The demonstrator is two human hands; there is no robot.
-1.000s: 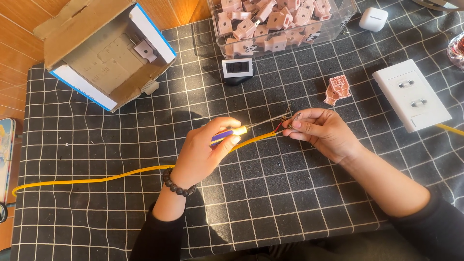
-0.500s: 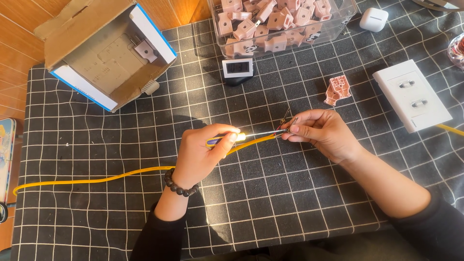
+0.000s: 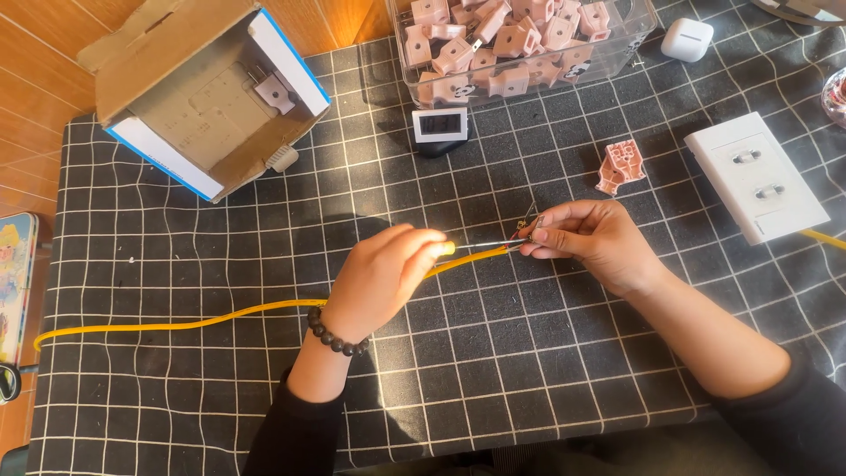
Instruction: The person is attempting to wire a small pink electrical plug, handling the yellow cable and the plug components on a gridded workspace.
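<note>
- Clear plastic bin (image 3: 648, 40) at the top edge of the mat: heaped with pink socket inserts (image 3: 511, 35), jumbled at all angles; its near wall stands just behind a small black-framed display (image 3: 438, 126).
- Cardboard box (image 3: 189, 97) with blue-and-white edging, top left, tipped on its side, mouth facing the mat; 1 white plug (image 3: 271, 91) lies inside, and a pale part sticks out at its lower corner.
- Black grid mat (image 3: 493, 370) covers the bench; wooden surface shows along the left and top-left.
- Left hand (image 3: 379, 278), beaded bracelet at the wrist, is curled closed around a screwdriver (image 3: 471, 245); the handle is mostly hidden in the fist, the thin shaft runs right toward the other hand.
- Right hand (image 3: 590, 242) pinches the stripped end of the yellow cable (image 3: 176, 323) between thumb and fingertips; the screwdriver tip meets the wire ends there, though the exact contact is too small to make out.
- The cable trails left from the pinch, under the left hand, to the mat's left edge.
- 1 loose pink insert (image 3: 619, 167) sits just above the right hand; a white 2-outlet socket plate (image 3: 758, 185) lies near the right edge, a yellow lead showing beside it.
- White earbud case (image 3: 686, 39) at the top right.
- Open room: the near half of the mat, below both forearms, and the stretch between box and hands.
</note>
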